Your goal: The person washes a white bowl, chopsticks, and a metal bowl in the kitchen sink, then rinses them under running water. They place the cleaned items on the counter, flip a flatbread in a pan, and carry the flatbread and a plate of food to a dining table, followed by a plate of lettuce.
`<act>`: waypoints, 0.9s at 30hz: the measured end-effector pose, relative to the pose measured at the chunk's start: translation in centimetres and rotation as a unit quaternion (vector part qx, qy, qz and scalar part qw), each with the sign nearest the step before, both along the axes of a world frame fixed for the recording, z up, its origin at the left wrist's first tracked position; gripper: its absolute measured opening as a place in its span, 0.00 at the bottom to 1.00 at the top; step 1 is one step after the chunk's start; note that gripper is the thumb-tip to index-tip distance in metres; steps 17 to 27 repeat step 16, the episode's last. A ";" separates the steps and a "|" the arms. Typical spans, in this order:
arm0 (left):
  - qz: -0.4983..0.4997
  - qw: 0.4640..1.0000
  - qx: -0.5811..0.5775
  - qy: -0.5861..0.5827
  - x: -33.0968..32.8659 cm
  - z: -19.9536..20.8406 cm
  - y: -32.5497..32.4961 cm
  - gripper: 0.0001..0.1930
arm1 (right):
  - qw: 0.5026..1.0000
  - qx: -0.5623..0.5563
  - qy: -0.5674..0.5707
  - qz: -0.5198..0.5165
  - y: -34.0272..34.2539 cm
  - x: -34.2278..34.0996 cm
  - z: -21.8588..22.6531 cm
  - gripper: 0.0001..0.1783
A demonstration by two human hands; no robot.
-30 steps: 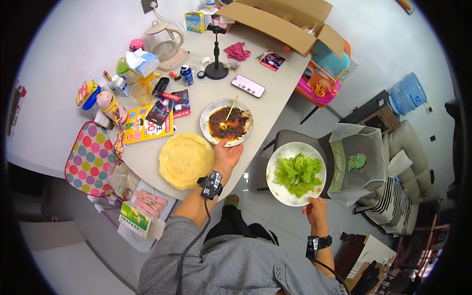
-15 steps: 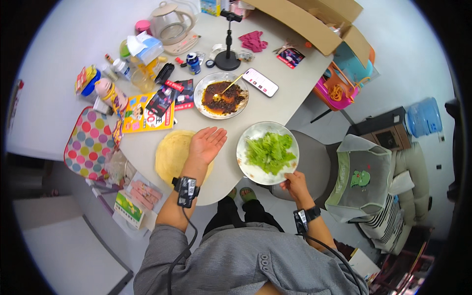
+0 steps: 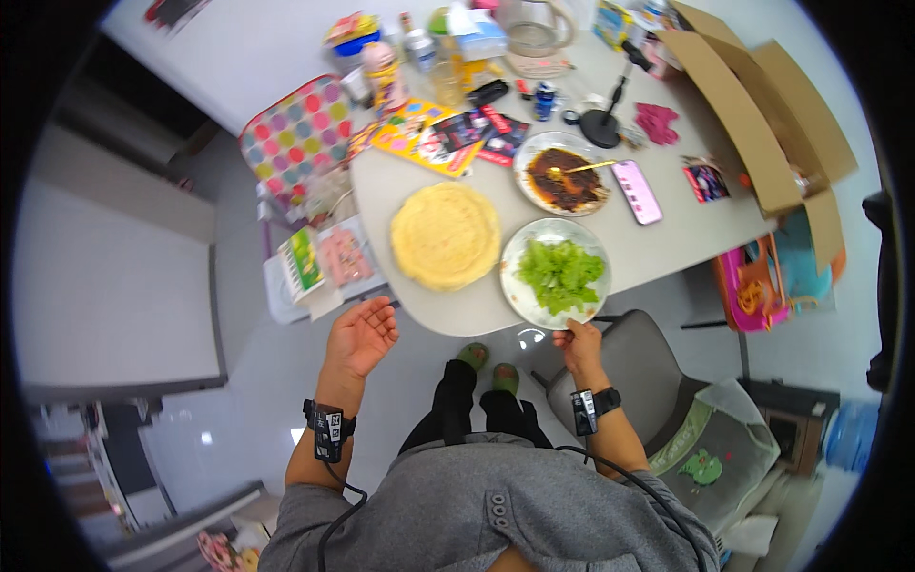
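Note:
My left hand (image 3: pixel 363 337), palm up with fingers apart and slightly bent, holds nothing. It is off the table's front edge, nearest to some pink packaged slices (image 3: pixel 345 255) and a green and white carton (image 3: pixel 303 262). In my right hand (image 3: pixel 579 347) the near rim of a white plate (image 3: pixel 534 232) is pinched. Green lettuce leaves (image 3: pixel 560 275) are heaped on this plate, which is at the front edge of the table. To its left a round yellow flatbread (image 3: pixel 445 235) lies flat. Behind the lettuce, a plate of dark sauce (image 3: pixel 558 179) has a gold spoon (image 3: pixel 589 168) in it.
Beside the sauce plate lies a phone (image 3: pixel 637 193); a black stand (image 3: pixel 600 127) is behind it. Booklets (image 3: pixel 424 140), bottles and a glass kettle (image 3: pixel 532 29) crowd the far left. An open cardboard box (image 3: pixel 739 124) takes the right end. A grey chair (image 3: pixel 639 357) stands close by.
My view has swung left. The left hand has moved from over the flatbread to off the table's front edge, uncovering the flatbread. My right hand still grips the lettuce plate's rim.

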State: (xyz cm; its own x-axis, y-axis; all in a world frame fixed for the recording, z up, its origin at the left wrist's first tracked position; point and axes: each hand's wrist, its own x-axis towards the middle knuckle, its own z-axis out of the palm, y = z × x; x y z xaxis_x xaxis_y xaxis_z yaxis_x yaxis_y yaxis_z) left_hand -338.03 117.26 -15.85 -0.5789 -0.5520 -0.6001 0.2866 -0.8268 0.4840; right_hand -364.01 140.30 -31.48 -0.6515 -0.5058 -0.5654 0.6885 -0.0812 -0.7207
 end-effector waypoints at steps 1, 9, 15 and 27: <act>0.009 1.000 -0.014 -0.003 1.4 0.6 0.7 0.11 | 0.999 -0.033 -0.003 -0.003 0.0 0.2 0.0 0.07; 0.050 0.963 -0.263 0.032 12.7 6.8 5.0 0.11 | 0.938 0.005 -0.071 0.340 0.9 4.2 7.3 0.12; -0.266 0.712 -0.582 0.287 32.5 20.9 6.4 0.12 | 0.794 -0.183 0.429 0.391 -1.1 6.4 25.7 0.17; -0.248 0.724 -0.578 0.283 34.7 20.4 8.1 0.12 | 0.619 -0.402 0.522 0.429 -2.3 6.2 29.6 0.22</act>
